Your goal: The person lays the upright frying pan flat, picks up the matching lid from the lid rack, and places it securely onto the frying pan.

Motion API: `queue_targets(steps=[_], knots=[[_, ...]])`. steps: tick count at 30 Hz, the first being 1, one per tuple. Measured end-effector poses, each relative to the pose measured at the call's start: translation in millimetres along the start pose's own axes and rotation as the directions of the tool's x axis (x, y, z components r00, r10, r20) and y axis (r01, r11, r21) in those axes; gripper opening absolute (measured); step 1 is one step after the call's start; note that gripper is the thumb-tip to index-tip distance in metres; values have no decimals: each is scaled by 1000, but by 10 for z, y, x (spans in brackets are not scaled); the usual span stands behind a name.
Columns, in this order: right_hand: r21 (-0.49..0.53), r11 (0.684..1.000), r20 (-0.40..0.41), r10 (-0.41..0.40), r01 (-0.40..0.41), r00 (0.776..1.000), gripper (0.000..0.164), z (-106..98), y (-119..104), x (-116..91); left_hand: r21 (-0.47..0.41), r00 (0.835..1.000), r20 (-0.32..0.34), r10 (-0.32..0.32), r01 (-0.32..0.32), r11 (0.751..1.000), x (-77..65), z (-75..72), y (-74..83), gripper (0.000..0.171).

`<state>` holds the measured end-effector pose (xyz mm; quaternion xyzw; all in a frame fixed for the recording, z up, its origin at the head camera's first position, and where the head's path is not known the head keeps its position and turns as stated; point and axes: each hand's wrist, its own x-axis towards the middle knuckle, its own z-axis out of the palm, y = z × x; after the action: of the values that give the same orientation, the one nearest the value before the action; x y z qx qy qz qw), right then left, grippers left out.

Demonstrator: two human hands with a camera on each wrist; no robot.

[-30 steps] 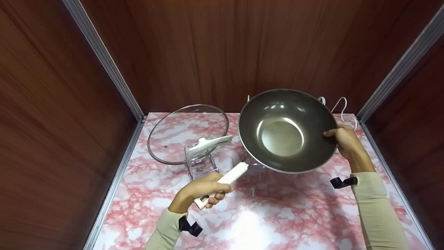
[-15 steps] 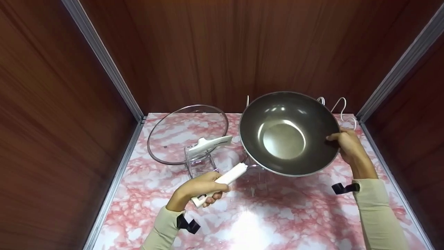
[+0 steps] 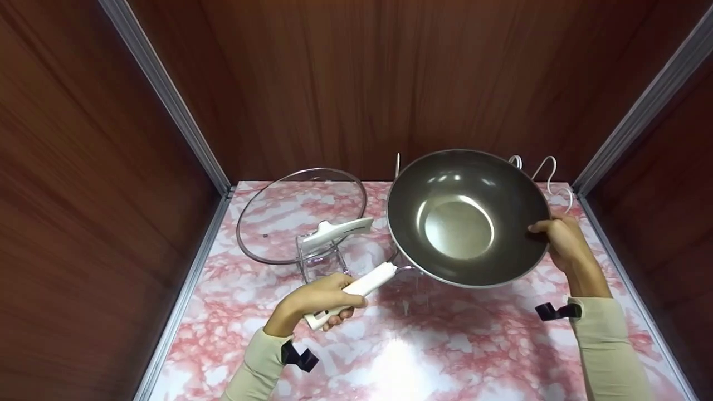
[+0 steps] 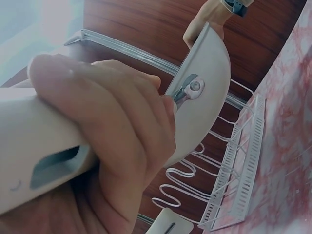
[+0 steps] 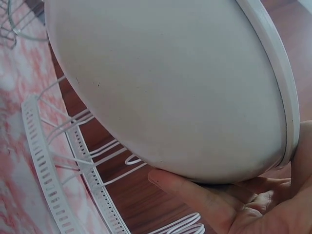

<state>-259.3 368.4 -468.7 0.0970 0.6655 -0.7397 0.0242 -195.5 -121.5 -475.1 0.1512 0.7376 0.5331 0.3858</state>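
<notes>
You have one wok (image 3: 468,228), glossy grey-brown inside, off-white outside, held tilted above the marbled surface (image 3: 234,301). Your left hand (image 3: 323,298) curls round its single slotted white handle (image 3: 374,279) at eight o'clock; your right hand (image 3: 569,245) pinches the rim at three. One glass lid (image 3: 301,217) stands at nine, one white rack (image 4: 246,170) at two.

The wok (image 3: 459,228) is dark olive-brown inside, whitish outside — its handle (image 3: 374,279) white, the tabletop (image 3: 479,351) marbled pink and white.
</notes>
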Motion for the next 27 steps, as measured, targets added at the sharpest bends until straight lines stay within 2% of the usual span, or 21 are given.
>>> queue_targets(steps=[14,23,27], knots=[[24,1000,-23,-3,3,1000,28,4,38,-119,108,999,-30,25,-22,994,-16,-46,26,21],[26,1000,-30,-4,4,1000,30,5,69,-177,190,997,-66,52,-38,981,-39,-55,26,17],[27,1000,-40,-6,7,999,30,7,82,-211,261,993,-87,77,-52,964,-47,-51,32,12]])
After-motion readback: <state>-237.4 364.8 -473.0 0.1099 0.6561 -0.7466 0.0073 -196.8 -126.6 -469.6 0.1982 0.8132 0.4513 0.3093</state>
